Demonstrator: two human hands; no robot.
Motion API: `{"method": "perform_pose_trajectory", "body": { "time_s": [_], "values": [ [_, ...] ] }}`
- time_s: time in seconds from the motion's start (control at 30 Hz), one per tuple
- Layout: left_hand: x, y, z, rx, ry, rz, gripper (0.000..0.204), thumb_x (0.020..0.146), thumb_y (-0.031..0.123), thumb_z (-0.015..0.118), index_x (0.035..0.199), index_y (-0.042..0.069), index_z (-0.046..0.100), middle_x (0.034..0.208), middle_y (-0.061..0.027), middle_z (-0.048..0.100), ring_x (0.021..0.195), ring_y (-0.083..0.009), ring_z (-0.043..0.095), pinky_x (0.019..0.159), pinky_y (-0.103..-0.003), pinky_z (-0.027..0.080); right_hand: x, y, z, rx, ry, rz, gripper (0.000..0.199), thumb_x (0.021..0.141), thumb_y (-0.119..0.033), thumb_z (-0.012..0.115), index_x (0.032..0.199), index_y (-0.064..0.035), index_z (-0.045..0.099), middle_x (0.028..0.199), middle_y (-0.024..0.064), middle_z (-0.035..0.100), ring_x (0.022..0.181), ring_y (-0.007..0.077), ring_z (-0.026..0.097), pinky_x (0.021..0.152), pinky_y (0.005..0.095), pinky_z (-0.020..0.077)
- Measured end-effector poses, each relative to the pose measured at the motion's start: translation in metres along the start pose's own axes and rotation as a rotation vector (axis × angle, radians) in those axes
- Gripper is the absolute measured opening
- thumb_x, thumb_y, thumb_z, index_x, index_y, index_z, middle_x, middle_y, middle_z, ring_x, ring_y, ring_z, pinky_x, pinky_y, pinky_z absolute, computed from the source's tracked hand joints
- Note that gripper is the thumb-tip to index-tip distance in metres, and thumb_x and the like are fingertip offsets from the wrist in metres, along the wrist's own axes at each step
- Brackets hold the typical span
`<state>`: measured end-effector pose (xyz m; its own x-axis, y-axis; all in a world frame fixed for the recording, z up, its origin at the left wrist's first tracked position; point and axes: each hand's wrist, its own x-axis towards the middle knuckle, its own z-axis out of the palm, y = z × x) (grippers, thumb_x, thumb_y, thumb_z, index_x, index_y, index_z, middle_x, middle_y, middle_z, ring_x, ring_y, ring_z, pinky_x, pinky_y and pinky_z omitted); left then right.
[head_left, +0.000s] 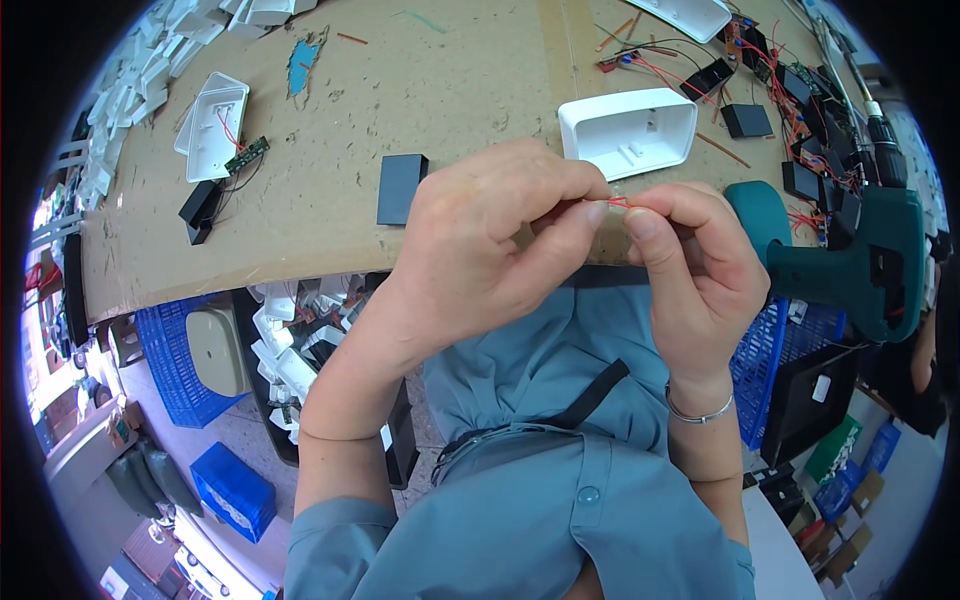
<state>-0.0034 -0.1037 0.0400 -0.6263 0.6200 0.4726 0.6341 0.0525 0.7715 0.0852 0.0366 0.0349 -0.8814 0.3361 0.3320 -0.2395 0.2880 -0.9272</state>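
Over the near edge of the workbench, my left hand [505, 235] pinches a thin red wire [619, 202] between thumb and forefinger. My right hand [690, 255] closes on the same wire from the other side, thumb against forefinger. Only a short red length shows between the fingertips; its ends are hidden. Just beyond the hands lies a white plastic housing [630, 112], its hollow side facing me. A dark rectangular block [400, 190] rests on the bench beside my left hand.
A green cordless drill [850, 250] lies at the right edge. Circuit boards, black boxes and red wires [800, 120] crowd the far right. At left sit a white housing [217, 130], a green circuit board [247, 155] and a black box [203, 208]. Below the bench stand blue baskets [180, 355].
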Motion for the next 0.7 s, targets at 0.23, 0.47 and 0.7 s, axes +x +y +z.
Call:
{"method": "perform_pose_trajectory", "body": {
  "time_s": [0.23, 0.47, 0.7],
  "values": [
    [-0.001, 0.003, -0.002, 0.001, -0.079, -0.11, 0.008, 0.072, -0.001, 0.06, 0.081, 0.0, 0.062, 0.067, -0.0034, 0.057, 0.055, -0.008, 0.049, 0.047, -0.021, 0.037, 0.001, 0.003, 0.002, -0.18, 0.028, -0.092, 0.006, 0.079, -0.003, 0.061, 0.084, -0.0006, 0.058, 0.073, 0.0055, 0.057, 0.063, 0.0114, 0.051, 0.056, 0.021, 0.041],
    [-0.002, 0.008, -0.007, -0.394, -0.158, -0.518, 0.007, 0.077, 0.001, 0.059, 0.082, -0.002, 0.062, 0.069, -0.0021, 0.058, 0.057, -0.0048, 0.051, 0.05, -0.017, 0.039, -0.002, 0.003, 0.003, 0.064, 0.005, 0.127, 0.004, 0.082, -0.004, 0.059, 0.083, -0.0002, 0.057, 0.077, 0.0033, 0.056, 0.065, 0.0087, 0.05, 0.058, 0.0203, 0.0408],
    [-0.002, 0.006, -0.01, -0.533, -0.169, -0.635, 0.009, 0.078, 0.003, 0.06, 0.086, -0.002, 0.062, 0.069, -0.0028, 0.059, 0.057, -0.0055, 0.053, 0.051, -0.017, 0.042, 0.004, 0.011, -0.001, 0.003, -0.042, -0.023, 0.005, 0.081, -0.003, 0.059, 0.082, 0.0009, 0.058, 0.084, 0.004, 0.053, 0.071, 0.0079, 0.049, 0.063, 0.0192, 0.0407]
  ]
}}
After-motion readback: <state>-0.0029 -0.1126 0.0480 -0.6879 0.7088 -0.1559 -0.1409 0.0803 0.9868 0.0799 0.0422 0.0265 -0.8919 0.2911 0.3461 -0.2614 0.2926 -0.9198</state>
